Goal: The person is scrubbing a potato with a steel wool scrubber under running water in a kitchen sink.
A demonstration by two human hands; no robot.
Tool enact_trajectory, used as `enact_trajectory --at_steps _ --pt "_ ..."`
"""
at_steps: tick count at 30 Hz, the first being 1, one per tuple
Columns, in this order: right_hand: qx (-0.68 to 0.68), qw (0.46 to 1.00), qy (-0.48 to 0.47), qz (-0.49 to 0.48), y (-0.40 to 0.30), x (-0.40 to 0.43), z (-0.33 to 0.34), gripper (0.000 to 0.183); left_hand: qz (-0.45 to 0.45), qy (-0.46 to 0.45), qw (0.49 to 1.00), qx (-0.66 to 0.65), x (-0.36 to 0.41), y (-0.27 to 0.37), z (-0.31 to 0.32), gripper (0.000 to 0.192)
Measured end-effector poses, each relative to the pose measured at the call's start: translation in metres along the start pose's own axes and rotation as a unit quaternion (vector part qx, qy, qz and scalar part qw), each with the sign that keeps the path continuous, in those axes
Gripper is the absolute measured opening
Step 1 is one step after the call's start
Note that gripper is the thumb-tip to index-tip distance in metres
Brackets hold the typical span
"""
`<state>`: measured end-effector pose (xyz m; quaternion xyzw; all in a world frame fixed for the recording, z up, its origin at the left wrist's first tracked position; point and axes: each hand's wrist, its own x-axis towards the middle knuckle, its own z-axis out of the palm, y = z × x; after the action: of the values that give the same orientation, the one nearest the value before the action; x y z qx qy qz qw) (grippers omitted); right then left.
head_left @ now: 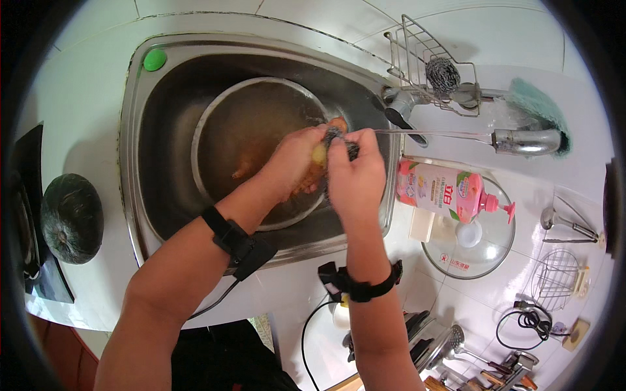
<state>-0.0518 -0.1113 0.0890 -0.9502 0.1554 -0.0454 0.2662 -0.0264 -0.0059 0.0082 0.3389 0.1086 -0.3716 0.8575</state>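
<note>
My left hand holds a knobbly root vegetable, orange-brown with a yellowish bare patch, over the right side of a round basin of murky water. Pressed against its upper end is a metal scouring pad, gripped in the fingers of my right hand. Another orange-brown piece lies in the basin's water, left of my left hand. The basin stands in a stainless steel sink. Both wrists wear black straps with cables.
A faucet and wire rack with a second steel scourer are at the sink's right end. Nearby are a pink pump bottle and a glass lid. A dark green squash sits left; a green round object rests on the sink's corner.
</note>
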Motion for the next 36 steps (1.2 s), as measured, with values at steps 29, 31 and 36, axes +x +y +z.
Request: enact_trajectory --at_steps 29,31,36 --pt "0.371 0.922 0.046 0.105 0.027 0.009 -0.012 0.018 -0.068 -0.043 0.992 -0.097 -0.007 0.018 0.009 0.042" --pt "0.362 0.927 0.054 0.088 0.023 0.008 -0.009 0.02 -0.066 -0.047 0.993 -0.087 -0.006 0.015 0.007 0.043" --pt "0.274 0.959 0.029 0.072 0.006 -0.009 -0.011 0.022 -0.016 -0.055 0.997 -0.047 -0.01 0.014 0.008 0.042"
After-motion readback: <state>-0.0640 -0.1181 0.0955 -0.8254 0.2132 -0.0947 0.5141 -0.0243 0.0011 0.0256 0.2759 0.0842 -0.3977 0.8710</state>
